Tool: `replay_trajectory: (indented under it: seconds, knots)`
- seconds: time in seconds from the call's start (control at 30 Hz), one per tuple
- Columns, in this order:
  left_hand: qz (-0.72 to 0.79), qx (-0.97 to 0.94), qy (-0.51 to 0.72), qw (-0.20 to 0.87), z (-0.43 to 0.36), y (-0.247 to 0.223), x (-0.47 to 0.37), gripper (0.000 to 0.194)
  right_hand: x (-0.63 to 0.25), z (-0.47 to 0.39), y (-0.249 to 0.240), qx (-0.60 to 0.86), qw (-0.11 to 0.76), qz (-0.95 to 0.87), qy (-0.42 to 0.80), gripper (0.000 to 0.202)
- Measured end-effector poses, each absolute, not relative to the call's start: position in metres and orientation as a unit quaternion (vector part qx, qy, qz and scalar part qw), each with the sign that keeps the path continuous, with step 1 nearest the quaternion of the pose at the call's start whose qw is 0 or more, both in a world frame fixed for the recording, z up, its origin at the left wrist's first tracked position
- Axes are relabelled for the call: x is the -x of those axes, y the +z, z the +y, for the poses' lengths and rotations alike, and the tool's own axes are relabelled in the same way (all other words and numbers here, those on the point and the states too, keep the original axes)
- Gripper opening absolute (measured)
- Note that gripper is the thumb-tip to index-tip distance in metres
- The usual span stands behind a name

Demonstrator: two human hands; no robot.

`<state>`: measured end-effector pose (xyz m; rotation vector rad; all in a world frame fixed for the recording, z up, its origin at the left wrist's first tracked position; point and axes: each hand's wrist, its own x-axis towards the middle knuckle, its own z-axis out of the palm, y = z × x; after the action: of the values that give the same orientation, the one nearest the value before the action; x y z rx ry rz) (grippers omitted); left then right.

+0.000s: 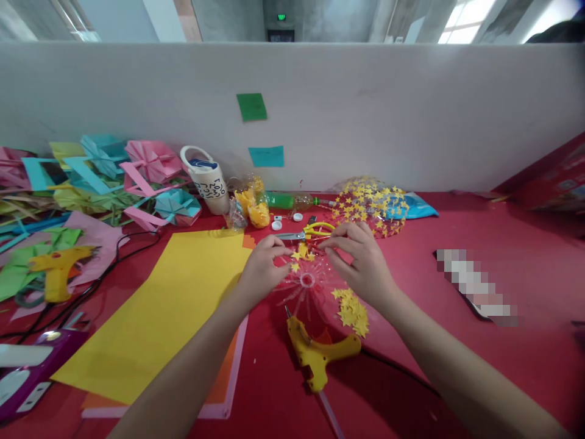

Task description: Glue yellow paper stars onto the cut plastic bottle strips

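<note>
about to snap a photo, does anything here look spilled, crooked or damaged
Nothing looks clearly spilled or damaged. The green note on the partition looks crooked, its sides leaning, and the near glue gun lies on its side rather than propped up, beside loose yellow stars.

Clear plastic piece cut into thin radiating strips [307, 286], round open ring at its middle; lying spread, ring upward, centre of frame. Small yellow five-pointed stars [296, 256]: a few, at the piece's upper strips; attachment unclear. Heap of flat yellow five-pointed stars [353, 312]: loose, overlapping, just right of and below the ring.
</note>
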<state>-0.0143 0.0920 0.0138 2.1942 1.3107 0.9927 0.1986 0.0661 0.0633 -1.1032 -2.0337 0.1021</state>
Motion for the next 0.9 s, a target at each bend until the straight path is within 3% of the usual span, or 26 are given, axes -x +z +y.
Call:
replay_trajectory:
  seconds: [0.23,0.37,0.43,0.53,0.63,0.9]
  knots:
    - [0.471,-0.787,0.343,0.202,0.087,0.027,0.024,0.014,-0.222,0.052,0.067,0.445,0.395,-0.803,0.031,0.018]
    - [0.493,-0.767,0.365,0.187,0.078,0.037,0.03,0.014,-0.229,0.032,0.06,0.436,0.375,-0.814,0.085,0.016]
    - [0.508,-0.746,0.392,0.177,0.072,0.041,0.033,0.008,-0.228,0.015,0.056,0.426,0.307,-0.84,0.135,0.017]
    - [0.508,-0.724,0.432,0.175,0.061,0.043,0.036,0.009,-0.224,-0.012,0.047,0.384,0.117,-0.903,0.153,0.01]
    - [0.494,-0.718,0.451,0.191,0.052,0.041,0.033,0.015,-0.217,-0.029,0.03,0.375,0.039,-0.92,0.109,0.008]
    - [0.554,-0.607,0.523,0.227,0.055,0.021,0.016,0.015,-0.201,-0.035,-0.006,0.361,0.067,-0.93,0.026,0.007]
